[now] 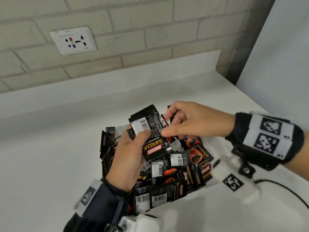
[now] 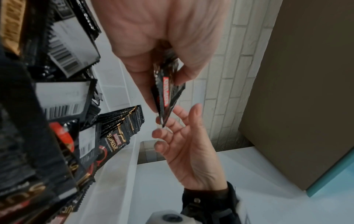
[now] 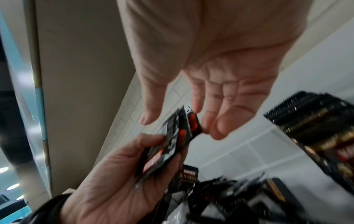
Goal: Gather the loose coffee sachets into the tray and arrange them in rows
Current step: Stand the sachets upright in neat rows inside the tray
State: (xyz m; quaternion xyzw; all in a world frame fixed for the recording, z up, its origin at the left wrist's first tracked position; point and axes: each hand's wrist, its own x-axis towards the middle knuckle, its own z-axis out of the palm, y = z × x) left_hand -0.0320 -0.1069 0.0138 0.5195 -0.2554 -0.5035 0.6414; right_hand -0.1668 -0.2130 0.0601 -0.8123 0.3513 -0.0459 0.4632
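Observation:
My left hand (image 1: 138,134) (image 2: 166,81) (image 3: 166,147) grips a small stack of black coffee sachets (image 1: 153,136) (image 2: 166,98) (image 3: 172,144) above the white tray (image 1: 211,142) (image 2: 118,84). My right hand (image 1: 167,122) (image 2: 172,128) (image 3: 178,121) hovers at the stack's far end with relaxed, spread fingers; its fingertips (image 3: 206,127) brush the edge. A row of sachets (image 1: 107,144) (image 2: 124,121) (image 3: 306,115) stands on edge along the tray's left side. A loose pile of sachets (image 1: 175,173) fills the rest of the tray.
The tray sits on a white counter (image 1: 50,156) against a pale brick wall with a socket plate (image 1: 73,41). A tall panel (image 1: 275,56) rises at the right. A black cable (image 1: 284,190) runs over the counter at the lower right.

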